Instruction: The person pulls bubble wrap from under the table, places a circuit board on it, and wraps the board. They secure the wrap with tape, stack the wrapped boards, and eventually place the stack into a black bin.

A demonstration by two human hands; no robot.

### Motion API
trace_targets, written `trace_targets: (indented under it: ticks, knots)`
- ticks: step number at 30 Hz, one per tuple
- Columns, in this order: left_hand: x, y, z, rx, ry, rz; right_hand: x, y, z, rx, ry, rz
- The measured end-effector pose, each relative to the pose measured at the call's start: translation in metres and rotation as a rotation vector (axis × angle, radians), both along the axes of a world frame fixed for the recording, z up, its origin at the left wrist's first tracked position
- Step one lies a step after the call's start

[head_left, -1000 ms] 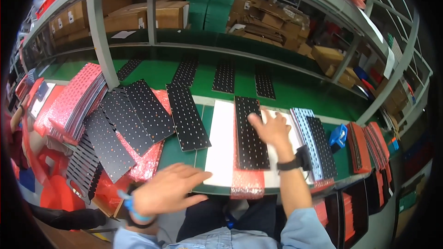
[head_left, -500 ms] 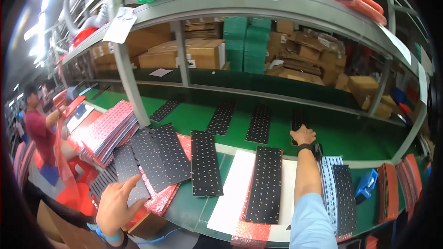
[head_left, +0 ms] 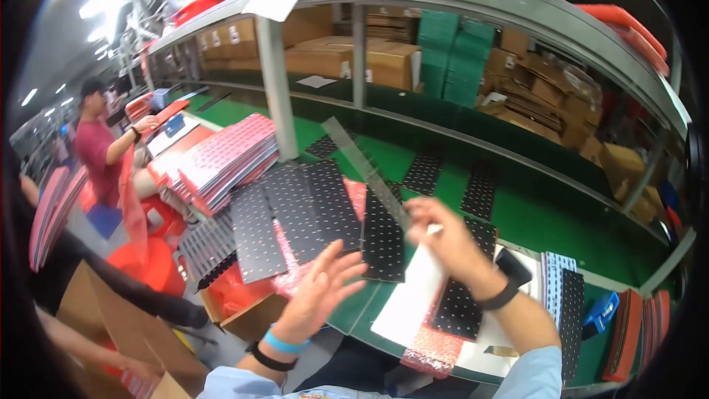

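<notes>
My right hand (head_left: 443, 244) grips the end of a long, narrow greyish strip (head_left: 363, 166), which slants up and left and is smeared by motion. Its exact kind I cannot make out. Below that hand lies a black panel with white dots (head_left: 459, 309), partly on a white sheet (head_left: 402, 297) and pink bubble wrap (head_left: 432, 347). Left of these, my left hand (head_left: 319, 294) hovers palm inward, its fingers spread and holding nothing. Behind it several dotted black panels (head_left: 332, 199) overlap, and another panel (head_left: 384, 240) lies between the two hands.
Smaller dotted pieces (head_left: 423, 172) rest on the green belt under a metal frame (head_left: 275, 96). At left stands a stack of pink-patterned sheets (head_left: 229, 148). A co-worker's arm (head_left: 85, 343) reaches into a cardboard box (head_left: 111, 310). A blue tape dispenser (head_left: 602, 312) sits at right.
My view has swung left. My right hand has come back from the belt, where the dotted piece it touched no longer shows. My left hand has moved right, toward the other.
</notes>
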State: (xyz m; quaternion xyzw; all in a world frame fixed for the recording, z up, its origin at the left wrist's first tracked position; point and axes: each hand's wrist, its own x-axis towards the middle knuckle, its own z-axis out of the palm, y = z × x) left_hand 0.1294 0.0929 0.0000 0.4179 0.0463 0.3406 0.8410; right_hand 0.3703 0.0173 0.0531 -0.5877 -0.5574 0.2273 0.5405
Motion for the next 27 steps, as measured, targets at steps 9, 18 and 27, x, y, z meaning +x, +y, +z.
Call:
trace_targets:
  ticks: [9, 18, 27]
  knots:
    - [-0.044, 0.002, -0.029, -0.307, -0.039, 0.267, -0.052, 0.065, 0.002, -0.168, -0.384, 0.291]
    - [-0.028, 0.015, 0.020, -0.094, -0.134, 0.117, 0.256, 0.042, -0.089, -0.785, -0.370, -1.293]
    - [0.004, 0.036, -0.004, -0.213, -0.019, 0.115, 0.222, 0.027, -0.015, -0.594, -0.425, -1.213]
